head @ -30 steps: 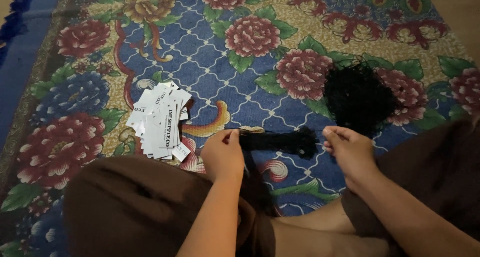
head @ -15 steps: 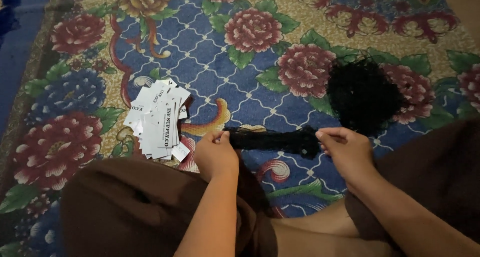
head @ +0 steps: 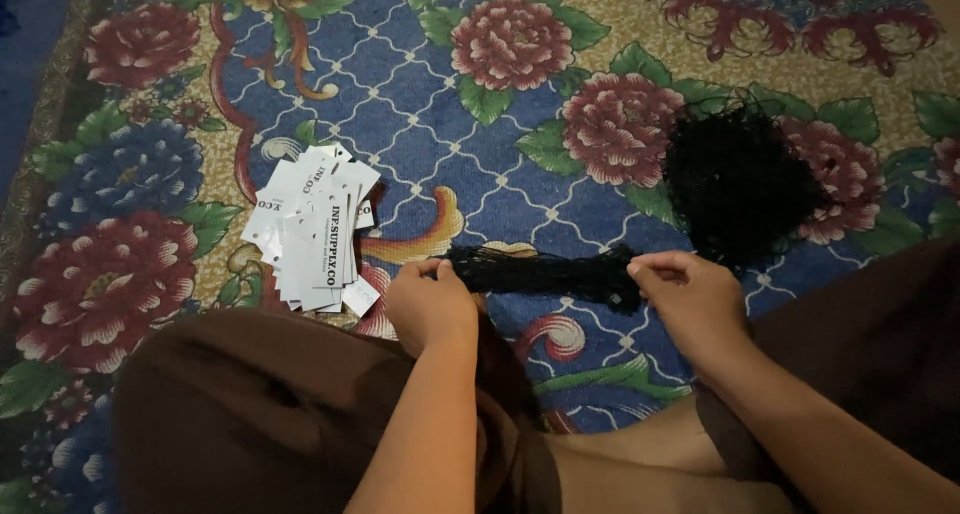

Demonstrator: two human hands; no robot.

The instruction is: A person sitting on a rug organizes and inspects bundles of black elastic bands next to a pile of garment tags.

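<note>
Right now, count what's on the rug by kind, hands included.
Hands: 2, left hand and right hand
Black string bundle held between them: 1
Black string heap: 1
Stack of white paper tags: 1
Total: 5

Black string bundle (head: 545, 271) now stretched flatter, level between left hand (head: 430, 304) and right hand (head: 690, 299); earlier bunched thicker toward 3 o'clock end.

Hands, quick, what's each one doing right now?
Left hand: closed, pinching one end of the black string bundle.
Right hand: closed, pinching the bundle's other end.
</note>
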